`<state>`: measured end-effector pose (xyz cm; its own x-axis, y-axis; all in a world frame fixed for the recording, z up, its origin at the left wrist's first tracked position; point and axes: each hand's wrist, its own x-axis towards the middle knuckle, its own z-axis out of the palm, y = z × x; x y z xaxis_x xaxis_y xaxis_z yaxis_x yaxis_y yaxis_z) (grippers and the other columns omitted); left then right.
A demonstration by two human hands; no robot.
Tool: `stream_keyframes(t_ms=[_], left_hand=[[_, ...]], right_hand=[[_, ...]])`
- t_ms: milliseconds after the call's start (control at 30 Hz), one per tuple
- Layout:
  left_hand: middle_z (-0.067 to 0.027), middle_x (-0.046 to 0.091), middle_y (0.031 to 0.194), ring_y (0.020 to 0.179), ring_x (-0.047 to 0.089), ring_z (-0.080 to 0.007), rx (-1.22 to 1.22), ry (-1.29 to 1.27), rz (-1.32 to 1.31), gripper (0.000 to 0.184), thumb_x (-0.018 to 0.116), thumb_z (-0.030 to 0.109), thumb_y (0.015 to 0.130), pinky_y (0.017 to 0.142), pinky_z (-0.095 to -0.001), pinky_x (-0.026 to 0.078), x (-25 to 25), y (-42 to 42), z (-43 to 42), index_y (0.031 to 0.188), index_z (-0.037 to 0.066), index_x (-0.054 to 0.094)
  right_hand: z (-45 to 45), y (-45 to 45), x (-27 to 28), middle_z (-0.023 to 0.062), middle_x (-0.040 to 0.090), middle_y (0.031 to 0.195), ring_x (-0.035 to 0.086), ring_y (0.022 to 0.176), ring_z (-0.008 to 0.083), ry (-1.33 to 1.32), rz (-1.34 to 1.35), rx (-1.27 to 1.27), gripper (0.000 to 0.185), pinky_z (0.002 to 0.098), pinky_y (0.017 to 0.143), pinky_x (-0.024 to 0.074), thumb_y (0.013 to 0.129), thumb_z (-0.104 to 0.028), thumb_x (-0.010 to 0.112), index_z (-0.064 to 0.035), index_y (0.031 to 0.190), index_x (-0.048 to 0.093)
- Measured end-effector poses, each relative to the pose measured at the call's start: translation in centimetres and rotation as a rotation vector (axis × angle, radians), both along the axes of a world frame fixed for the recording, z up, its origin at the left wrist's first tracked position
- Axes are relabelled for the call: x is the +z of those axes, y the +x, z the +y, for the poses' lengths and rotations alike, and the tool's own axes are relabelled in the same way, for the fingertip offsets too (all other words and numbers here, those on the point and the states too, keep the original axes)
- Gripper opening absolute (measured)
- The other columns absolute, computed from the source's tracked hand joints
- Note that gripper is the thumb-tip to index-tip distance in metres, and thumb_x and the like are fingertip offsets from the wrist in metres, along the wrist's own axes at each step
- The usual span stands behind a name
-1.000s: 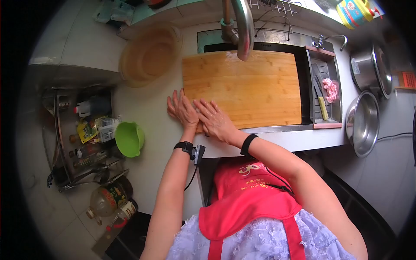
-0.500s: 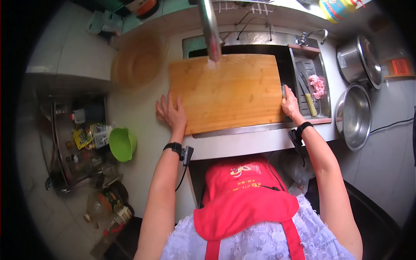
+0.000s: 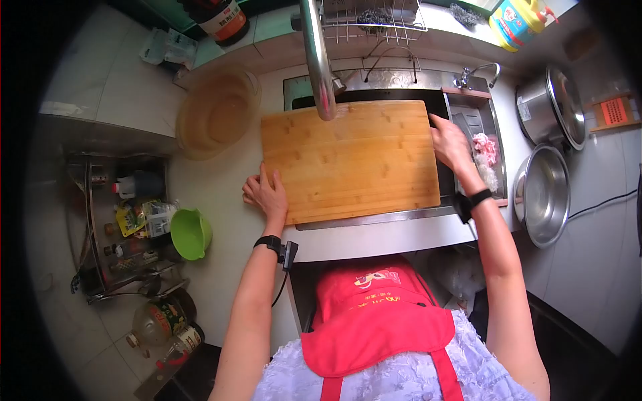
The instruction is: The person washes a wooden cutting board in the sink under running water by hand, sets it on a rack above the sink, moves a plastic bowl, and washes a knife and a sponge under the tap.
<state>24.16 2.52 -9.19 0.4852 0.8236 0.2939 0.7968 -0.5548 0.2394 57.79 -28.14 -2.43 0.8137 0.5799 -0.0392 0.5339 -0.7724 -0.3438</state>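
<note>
A wooden cutting board [image 3: 351, 164] lies across the sink, below the metal faucet [image 3: 319, 73]. My left hand [image 3: 266, 192] is at the board's left edge, fingers bent and thumb along the side. On the right edge, my right hand [image 3: 451, 144] grips the board, its fingertips partly hidden. A pale, see-through clump [image 3: 487, 176] sits beside this hand in the drain tray [image 3: 503, 150], near a pink crumpled cloth [image 3: 485, 148]. Of the knife [image 3: 464, 123] in the tray, only the blade part shows; my hand and the clump cover the rest.
Left of the board stands a translucent tan basin [image 3: 215, 117]; a green bowl [image 3: 190, 234] is nearer me. To the right are a steel bowl [image 3: 543, 195] and a lidded steel pot [image 3: 543, 107]. A wire rack [image 3: 374, 20] and a yellow bottle [image 3: 518, 25] stand behind.
My right hand has let go of a pale clump, now in the tray, and moved onto the board's edge. My left fingers have drawn in. The splash under the faucet no longer shows.
</note>
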Motion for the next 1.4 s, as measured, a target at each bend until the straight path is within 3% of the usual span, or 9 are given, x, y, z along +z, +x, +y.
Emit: stream_keyframes(t_ms=[200,300,467,633,767,867,1067,1200,1400], left_hand=[[-0.0085,0.049,0.104,0.108,0.040,-0.0284,-0.011,0.001,-0.037,0.044,0.063,0.037,0.089,0.097,-0.0506,0.026,-0.1,-0.1,0.1,0.128,0.018,0.062],[-0.0086,0.049,0.104,0.108,0.040,-0.0285,-0.014,-0.012,-0.064,0.044,0.063,0.036,0.089,0.097,-0.0507,0.026,0.0,-0.1,0.1,0.128,0.017,0.062],[-0.0084,0.049,0.103,0.109,0.040,-0.0289,-0.024,-0.011,-0.083,0.043,0.064,0.036,0.089,0.097,-0.0507,0.026,0.0,-0.1,0.0,0.127,0.016,0.063],[-0.0082,0.049,0.103,0.107,0.040,-0.0287,-0.015,-0.017,-0.092,0.043,0.064,0.037,0.089,0.097,-0.0497,0.026,0.7,0.0,-0.2,0.127,0.017,0.063],[-0.0085,0.050,0.103,0.105,0.041,-0.0288,-0.001,-0.036,-0.084,0.044,0.063,0.038,0.089,0.096,-0.0486,0.027,0.8,0.3,-0.4,0.127,0.017,0.063],[-0.0100,0.053,0.105,0.106,0.043,-0.0301,0.014,-0.113,-0.043,0.043,0.062,0.038,0.090,0.094,-0.0481,0.030,1.0,0.6,-0.4,0.127,0.015,0.062],[-0.0198,0.058,0.117,0.118,0.044,-0.0349,0.206,-0.369,-0.044,0.059,0.064,0.047,0.086,0.102,-0.0502,0.033,2.5,2.9,-0.9,0.126,0.004,0.059],[-0.0260,0.057,0.122,0.122,0.047,-0.0361,0.328,-0.762,-0.126,0.072,0.067,0.052,0.080,0.106,-0.0490,0.034,4.3,3.9,1.5,0.125,-0.002,0.056],[-0.0190,0.061,0.117,0.106,0.060,-0.0290,0.240,-1.489,-0.531,0.056,0.067,0.035,0.086,0.095,-0.0465,0.047,7.9,1.7,2.4,0.126,-0.003,0.054]], right_hand=[[17.0,-2.1,2.2,0.0240,0.025,0.156,0.024,0.146,0.0292,0.696,0.967,-0.067,0.083,0.0355,0.116,0.0215,0.091,-0.031,0.061,0.0069,0.151,0.017],[21.3,0.1,3.2,0.0251,0.024,0.156,0.022,0.146,0.0298,0.600,1.166,-0.091,0.086,0.0369,0.116,0.0208,0.091,-0.030,0.062,0.0065,0.151,0.013],[20.0,1.5,1.5,0.0266,0.032,0.152,0.031,0.142,0.0302,0.645,0.946,0.037,0.087,0.0367,0.113,0.0282,0.088,-0.038,0.066,0.0087,0.148,0.024],[7.6,2.0,-3.8,0.0287,0.050,0.136,0.047,0.127,0.0429,0.185,0.103,-0.216,0.070,0.0429,0.106,0.0391,0.089,-0.038,0.061,0.0067,0.139,0.041],[-2.7,-2.5,-9.6,0.0248,0.038,0.148,0.042,0.135,0.0366,0.231,0.886,-0.556,0.075,0.0430,0.108,0.0372,0.095,-0.053,0.049,-0.0010,0.147,0.032],[-3.5,-5.0,-7.6,0.0168,0.047,0.144,0.043,0.134,0.0303,0.346,1.083,-0.716,0.061,0.0385,0.106,0.0368,0.101,-0.048,0.039,-0.0040,0.143,0.040],[-2.3,-2.3,-8.2,0.0183,0.061,0.123,0.057,0.114,0.0273,0.441,0.784,-0.544,0.047,0.0404,0.095,0.0436,0.100,-0.037,0.041,0.0004,0.126,0.051],[-0.7,-1.1,-5.5,0.0234,0.060,0.122,0.056,0.117,0.0397,0.197,0.591,-0.569,0.047,0.0475,0.096,0.0427,0.098,-0.042,0.038,-0.0036,0.119,0.056],[-1.8,-3.4,-0.2,0.0246,0.062,0.121,0.057,0.116,0.0400,0.112,0.544,-0.630,0.045,0.0479,0.095,0.0440,0.092,-0.038,0.045,-0.0024,0.116,0.059]])
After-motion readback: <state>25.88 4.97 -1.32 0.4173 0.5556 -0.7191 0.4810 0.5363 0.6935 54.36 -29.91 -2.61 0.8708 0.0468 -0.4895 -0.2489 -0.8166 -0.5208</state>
